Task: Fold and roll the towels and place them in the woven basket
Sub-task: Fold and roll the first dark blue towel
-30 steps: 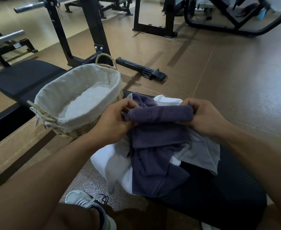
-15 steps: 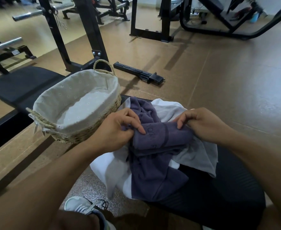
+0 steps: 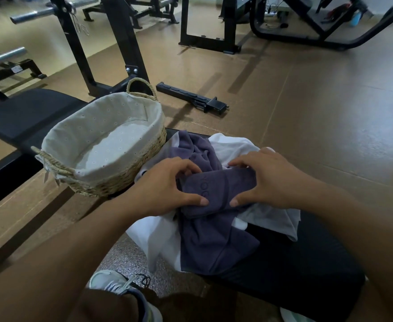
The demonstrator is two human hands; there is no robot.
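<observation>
A purple towel (image 3: 216, 191) lies partly rolled on the black bench pad (image 3: 307, 270), its loose end trailing toward me. My left hand (image 3: 165, 189) grips the roll's left end with curled fingers and thumb. My right hand (image 3: 272, 180) grips the right end the same way. Under the purple towel lie a white towel (image 3: 158, 238) and a pale grey towel (image 3: 272, 219). The woven basket (image 3: 121, 180) with a cream cloth liner stands just left of the towels, holding nothing.
A second black bench (image 3: 28, 112) sits behind the basket. A black rack upright (image 3: 126, 43) rises beyond it, and a black metal bar (image 3: 191, 98) lies on the brown floor. My shoe (image 3: 112, 282) is at the bottom edge.
The roll has come down from mid-air onto the towel pile and grown thicker. Both hands moved lower and closer together, now cupping the roll's ends.
</observation>
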